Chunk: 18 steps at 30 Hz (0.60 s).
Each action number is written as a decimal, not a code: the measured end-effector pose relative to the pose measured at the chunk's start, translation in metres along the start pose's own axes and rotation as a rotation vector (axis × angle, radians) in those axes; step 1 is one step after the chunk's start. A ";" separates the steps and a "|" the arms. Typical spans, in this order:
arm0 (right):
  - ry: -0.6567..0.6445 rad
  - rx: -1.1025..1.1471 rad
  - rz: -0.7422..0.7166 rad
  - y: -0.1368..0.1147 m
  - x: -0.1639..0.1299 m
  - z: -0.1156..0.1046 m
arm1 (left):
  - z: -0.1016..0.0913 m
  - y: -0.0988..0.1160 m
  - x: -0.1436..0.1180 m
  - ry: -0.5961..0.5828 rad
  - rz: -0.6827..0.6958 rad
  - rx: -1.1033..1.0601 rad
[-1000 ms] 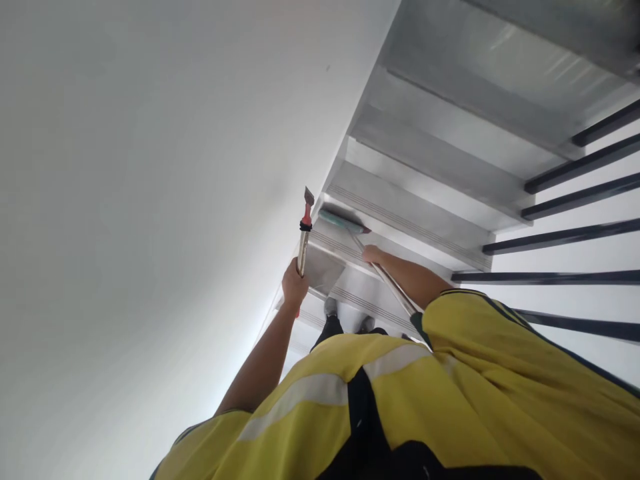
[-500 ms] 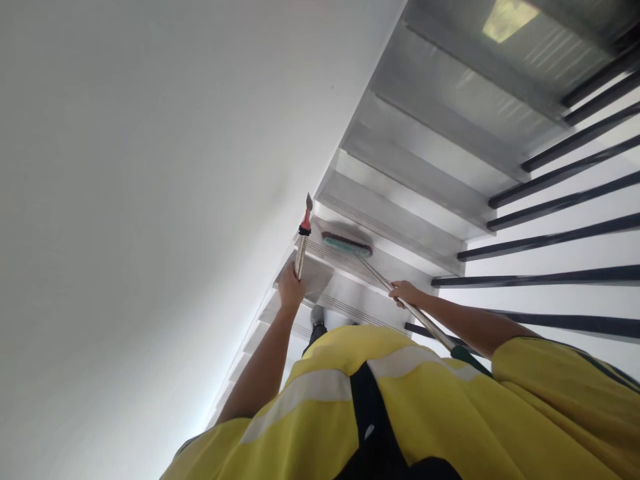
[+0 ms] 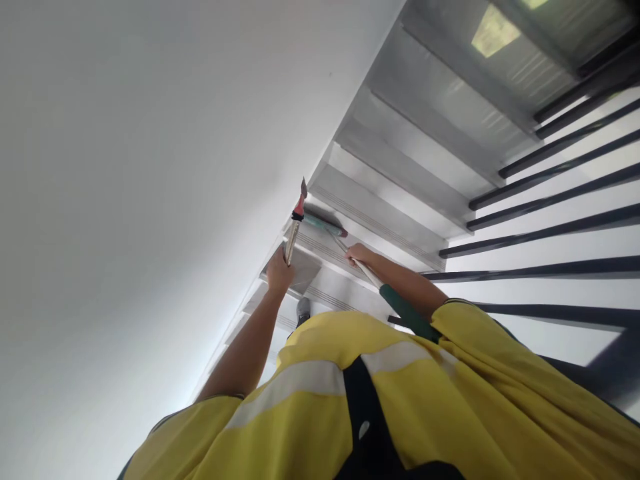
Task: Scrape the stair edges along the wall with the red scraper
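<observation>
My left hand (image 3: 278, 272) grips a metal-handled scraper (image 3: 295, 223) with a red neck and a flat blade, held upright close to the white wall (image 3: 150, 167). My right hand (image 3: 358, 253) holds the metal pole (image 3: 370, 273) of a mop, whose green grip sleeve (image 3: 407, 313) runs back under my arm. The flat teal mop head (image 3: 324, 224) rests on a grey stair tread (image 3: 320, 250) just beyond both hands, close to the wall. My yellow high-visibility shirt (image 3: 400, 407) fills the bottom of the view.
Grey stair treads (image 3: 400, 173) run away from me along the white wall on the left. Black railing bars (image 3: 550, 200) line the right side. One shoe (image 3: 303, 308) shows on a tread beneath my chest. A pale light patch (image 3: 493, 30) reflects on a far step.
My right hand slid back up the pole towards the mop head, and the head shifted left towards the wall. The left hand with the scraper moved slightly left.
</observation>
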State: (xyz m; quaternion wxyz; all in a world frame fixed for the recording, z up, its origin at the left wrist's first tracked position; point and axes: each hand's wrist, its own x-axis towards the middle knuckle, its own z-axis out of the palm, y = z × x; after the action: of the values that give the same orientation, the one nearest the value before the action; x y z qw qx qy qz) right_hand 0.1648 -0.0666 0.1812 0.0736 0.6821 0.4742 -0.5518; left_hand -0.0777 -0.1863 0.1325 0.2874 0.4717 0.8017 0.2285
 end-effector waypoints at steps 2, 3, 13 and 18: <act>0.017 -0.012 -0.004 0.004 -0.010 -0.015 | 0.001 0.000 0.002 0.004 0.001 0.003; 0.024 -0.017 -0.008 0.005 -0.015 -0.022 | 0.002 -0.001 0.002 0.005 0.005 0.003; -0.003 -0.129 -0.042 -0.023 -0.022 -0.016 | 0.006 -0.004 0.003 0.004 0.010 0.025; 0.002 0.028 -0.107 -0.015 -0.030 -0.015 | 0.005 -0.006 0.003 0.002 0.019 0.018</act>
State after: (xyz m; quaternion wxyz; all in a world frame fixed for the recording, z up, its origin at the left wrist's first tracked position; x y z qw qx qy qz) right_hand 0.1659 -0.0655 0.2181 0.0343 0.6573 0.5023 -0.5608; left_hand -0.0789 -0.1860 0.1245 0.2800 0.4814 0.7997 0.2244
